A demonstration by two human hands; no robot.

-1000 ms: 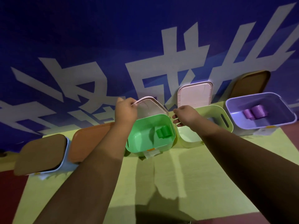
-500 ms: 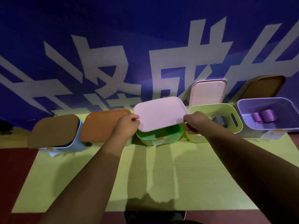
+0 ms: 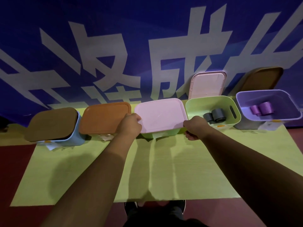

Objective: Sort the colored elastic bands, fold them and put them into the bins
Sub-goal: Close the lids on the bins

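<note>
- Gripping the pink lid (image 3: 161, 115) over the green bin (image 3: 164, 134): left hand (image 3: 130, 124), right hand (image 3: 195, 127).
- Pale bin (image 3: 209, 102) holds grey bands (image 3: 216, 114); purple bin (image 3: 255, 97), purple bands (image 3: 264, 108).
- Covered bins (image 3: 73, 138): contents hidden.

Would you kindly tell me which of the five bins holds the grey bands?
The open pale green bin, second from the right, holds the grey bands; the purple bin beside it holds purple bands.
</note>
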